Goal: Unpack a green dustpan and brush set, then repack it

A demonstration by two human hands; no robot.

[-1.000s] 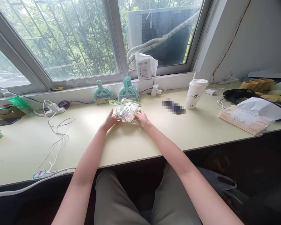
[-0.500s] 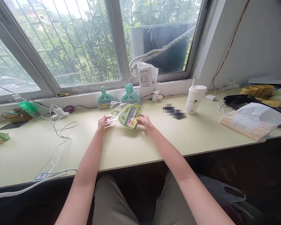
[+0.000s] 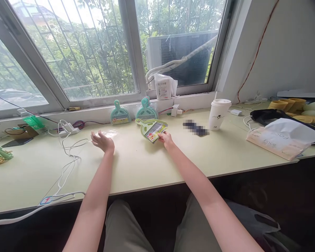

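Note:
My right hand [image 3: 166, 139] grips the lower right edge of a light green mini dustpan and brush set [image 3: 151, 128], with its printed card pressed between thumb and fingers. The set is tilted, its handle pointing to the upper left. Off to the left, my left hand [image 3: 102, 141] is raised over the table with its fingers spread. Just behind that hand lies a clear plastic bag [image 3: 111, 134]; whether they touch is hard to make out. Two spots by the window sill hold more teal dustpan sets, one on the left [image 3: 120, 113] and a stack [image 3: 146, 110] behind the green set.
White cables [image 3: 70, 157] trail over the left side of the table [image 3: 136, 175]. A lidded paper cup [image 3: 218, 115], a blurred dark object [image 3: 196, 127] and a tissue pack [image 3: 279, 138] stand or lie to the right. A green-labelled bottle [image 3: 33, 120] is at the far left.
The clear bag has come off the green dustpan set. My left hand has moved left, away from the set, and its fingers have spread. My right hand still holds the set, now turned slightly.

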